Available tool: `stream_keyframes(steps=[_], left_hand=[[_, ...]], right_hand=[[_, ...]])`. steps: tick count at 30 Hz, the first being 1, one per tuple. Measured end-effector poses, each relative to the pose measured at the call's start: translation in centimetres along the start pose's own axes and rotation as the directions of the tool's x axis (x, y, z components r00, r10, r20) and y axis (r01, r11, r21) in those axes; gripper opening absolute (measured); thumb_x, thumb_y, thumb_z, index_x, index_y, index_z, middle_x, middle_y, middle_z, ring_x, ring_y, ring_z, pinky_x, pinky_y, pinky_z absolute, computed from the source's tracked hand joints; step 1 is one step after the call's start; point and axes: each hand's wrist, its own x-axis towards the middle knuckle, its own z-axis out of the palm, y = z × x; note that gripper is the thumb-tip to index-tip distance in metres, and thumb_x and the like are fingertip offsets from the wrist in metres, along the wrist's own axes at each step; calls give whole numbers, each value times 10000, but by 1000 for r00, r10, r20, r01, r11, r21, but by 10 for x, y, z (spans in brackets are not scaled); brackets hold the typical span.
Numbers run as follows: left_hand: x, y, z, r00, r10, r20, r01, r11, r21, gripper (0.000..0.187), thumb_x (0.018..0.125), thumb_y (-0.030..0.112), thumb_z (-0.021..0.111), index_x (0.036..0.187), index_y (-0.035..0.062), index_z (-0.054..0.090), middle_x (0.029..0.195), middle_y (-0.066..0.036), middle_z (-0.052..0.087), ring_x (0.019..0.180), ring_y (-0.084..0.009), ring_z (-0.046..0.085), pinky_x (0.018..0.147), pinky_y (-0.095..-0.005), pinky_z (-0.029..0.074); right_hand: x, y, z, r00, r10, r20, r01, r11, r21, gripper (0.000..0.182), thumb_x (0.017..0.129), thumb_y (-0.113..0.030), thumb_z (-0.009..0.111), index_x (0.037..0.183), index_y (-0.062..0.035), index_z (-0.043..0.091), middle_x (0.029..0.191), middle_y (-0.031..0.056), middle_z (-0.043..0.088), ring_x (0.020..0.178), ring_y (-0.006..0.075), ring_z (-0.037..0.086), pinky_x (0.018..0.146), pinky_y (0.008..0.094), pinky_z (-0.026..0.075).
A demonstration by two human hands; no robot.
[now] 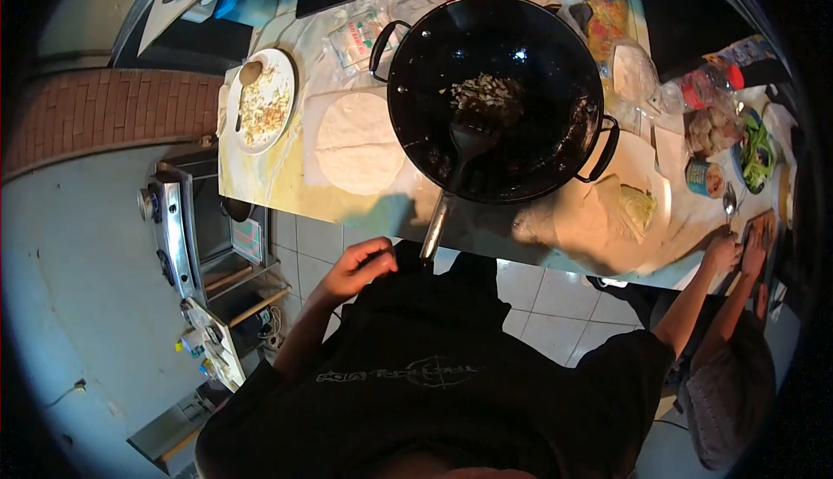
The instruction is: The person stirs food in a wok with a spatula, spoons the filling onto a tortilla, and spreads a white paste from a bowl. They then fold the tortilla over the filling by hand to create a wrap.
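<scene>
My left hand hangs before the table's front edge, fingers loosely bent and apart, holding nothing. Just to its right, the metal handle of a spatula sticks out over the rim of a black wok. The spatula's blade rests in the wok against browned chopped food. Far to the right, my right hand reaches onto the table, its fingers closed at the handle end of a metal spoon. An opened tin stands beside the spoon.
A flat round wrapper and a plate of chopped food lie left of the wok. Right of it are a plate with folded wraps, a bottle and green chillies. A co-worker's hand is close to my right hand.
</scene>
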Motion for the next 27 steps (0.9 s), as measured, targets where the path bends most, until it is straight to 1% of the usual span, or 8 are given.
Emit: stream_keyframes(steps=[6,11,13,16,19,21,25,27], left_hand=[[12,10,-6,963,69,-262,-89,994,-69,219,1015,191,504,891,19,562,753,13,481,683,-61,409,633,-221,350],[25,-5,-5,929,100,-357,-63,991,114,211,991,220,566,957,14,593,786,11,546,725,-74,494,691,-233,418],[34,-6,-3,982,-18,-189,56,978,202,250,988,222,561,1111,7,599,994,-40,632,919,-109,594,844,-278,486],[54,-10,12,999,5,-45,10,944,331,295,976,252,581,1146,11,594,1069,-64,653,917,-109,596,851,-282,488],[82,-26,15,962,-115,248,115,993,13,320,973,296,579,1142,26,605,1074,-75,671,873,-110,594,781,-281,492],[82,2,14,894,-116,433,207,963,-171,325,975,332,566,1111,39,597,946,-50,675,756,-96,562,666,-272,461],[94,-19,2,836,-132,533,146,989,16,309,990,349,535,1076,55,575,829,-25,643,660,-75,501,597,-260,406],[85,-7,-9,922,-82,378,-19,966,256,283,1003,337,516,1028,57,551,747,-11,589,627,-70,472,588,-259,381]], right_hand=[[-37,12,-25,970,-200,-135,173,966,-191,319,971,-345,441,1237,-233,576,1200,98,619,1073,330,609,842,547,475],[-100,-3,-153,952,-244,-187,282,936,213,204,940,-180,496,1080,-109,627,1001,190,672,876,423,649,706,486,526],[-130,-12,-203,954,-254,-156,292,902,318,207,938,-128,504,1086,-74,638,1011,209,673,930,393,654,745,462,517],[-182,-43,-288,771,-611,-180,580,558,593,257,906,6,478,1117,-20,621,968,229,665,930,386,652,772,423,501],[-254,-109,-368,676,-735,58,476,494,728,315,846,74,457,1099,-3,628,922,269,646,930,401,646,782,434,495],[-285,-153,-368,552,-812,-191,658,284,697,285,817,67,473,1044,6,635,904,289,634,913,413,649,754,458,498],[-316,-233,-372,596,-802,-24,746,543,387,194,811,27,521,980,-7,610,866,258,656,823,443,654,704,508,523],[-314,-257,-358,584,-811,-27,781,553,290,197,839,-7,534,1015,-25,620,874,234,667,822,407,672,704,476,544]])
